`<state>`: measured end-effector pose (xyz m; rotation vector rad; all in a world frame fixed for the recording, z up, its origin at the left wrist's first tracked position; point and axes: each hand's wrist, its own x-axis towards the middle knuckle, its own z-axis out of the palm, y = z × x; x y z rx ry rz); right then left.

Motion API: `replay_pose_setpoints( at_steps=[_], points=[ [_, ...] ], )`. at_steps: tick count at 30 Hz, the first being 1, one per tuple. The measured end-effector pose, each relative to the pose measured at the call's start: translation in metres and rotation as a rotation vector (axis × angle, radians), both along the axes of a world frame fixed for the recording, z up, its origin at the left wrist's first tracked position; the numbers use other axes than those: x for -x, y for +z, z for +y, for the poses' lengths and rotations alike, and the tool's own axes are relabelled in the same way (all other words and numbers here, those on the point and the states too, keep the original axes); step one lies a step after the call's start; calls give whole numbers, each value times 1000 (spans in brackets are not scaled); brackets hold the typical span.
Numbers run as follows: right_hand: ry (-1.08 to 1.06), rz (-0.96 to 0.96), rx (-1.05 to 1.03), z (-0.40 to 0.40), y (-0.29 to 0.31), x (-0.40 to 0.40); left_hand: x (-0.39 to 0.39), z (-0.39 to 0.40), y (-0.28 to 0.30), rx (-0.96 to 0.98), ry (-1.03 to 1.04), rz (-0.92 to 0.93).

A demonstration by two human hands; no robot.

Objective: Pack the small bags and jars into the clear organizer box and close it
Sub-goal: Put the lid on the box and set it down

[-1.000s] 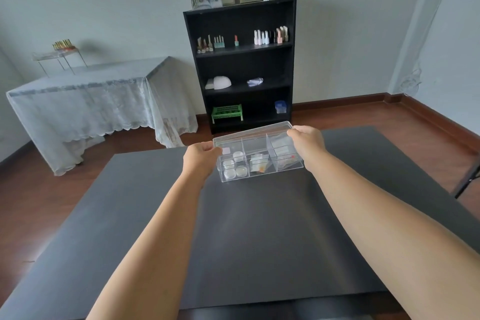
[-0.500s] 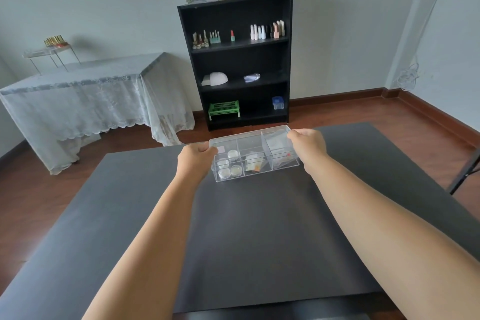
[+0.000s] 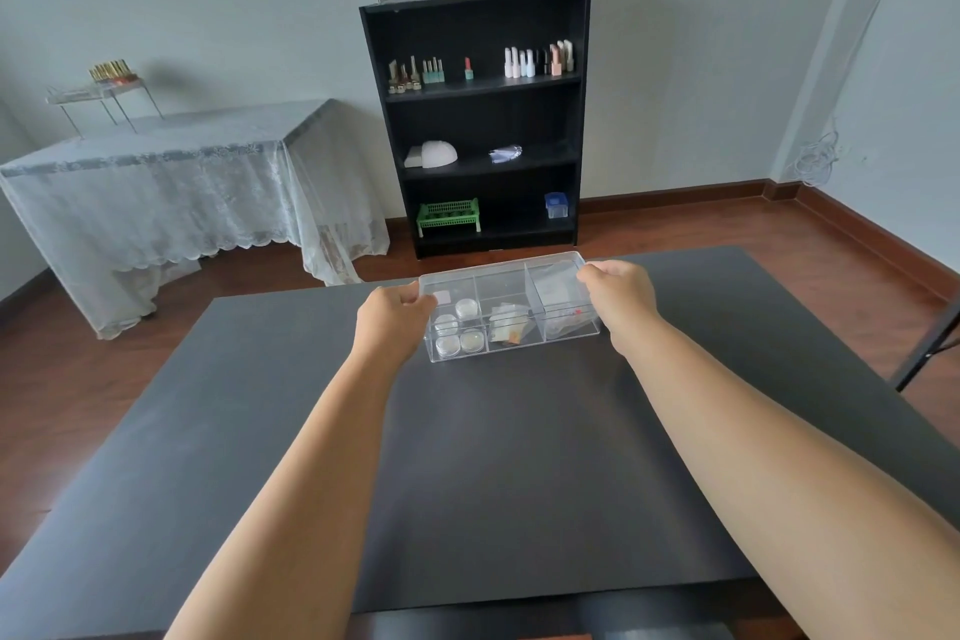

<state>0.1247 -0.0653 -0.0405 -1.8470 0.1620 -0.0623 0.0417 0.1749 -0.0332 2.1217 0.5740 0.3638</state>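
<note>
A clear organizer box (image 3: 506,286) with three compartments rests on the black table (image 3: 519,457), its lid lying flat on top. Several small round jars (image 3: 460,330) fill the left compartment. Small bags (image 3: 506,325) sit in the middle one, and more clear bags (image 3: 563,314) in the right one. My left hand (image 3: 395,317) grips the box's left end, fingers curled over the lid's edge. My right hand (image 3: 621,299) grips the right end in the same way.
A black bookshelf (image 3: 480,120) with nail polish bottles, a green rack and a blue-lidded container stands against the far wall. A lace-covered table (image 3: 171,177) is at the left. Wooden floor surrounds the black table; a dark chair leg (image 3: 930,353) shows at the right.
The raised lid has come down flat onto the box, and the box has settled lower on the table. Both hands stay at its two ends.
</note>
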Motion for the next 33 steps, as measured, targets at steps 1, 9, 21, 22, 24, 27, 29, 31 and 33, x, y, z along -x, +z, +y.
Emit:
replay_pose_setpoints(
  at_steps=[1, 9, 21, 22, 24, 27, 29, 31, 33],
  points=[
    [4, 0, -3, 0, -1, -1, 0, 0, 0, -7, -5, 3],
    [2, -10, 8, 1, -5, 3, 3, -4, -3, -122, -14, 17],
    [325, -725, 724, -3, -28, 27, 23, -50, -20, -848, -244, -166],
    [346, -714, 741, -4, -28, 26, 22, -50, -23, -853, -262, -130],
    [375, -690, 774, -4, -28, 24, 18, -47, -27, -856, -280, -72],
    [404, -670, 803, -2, -31, 23, 11, -41, -29, -869, -293, -22],
    [409, -663, 820, 0, -32, 22, 7, -37, -28, -872, -296, -5],
    [405, -645, 824, 4, -31, 20, 2, -34, -27, -866, -304, 8],
    [400, -625, 825, 6, -30, 18, -1, -32, -27, -860, -306, 6]
  ],
)
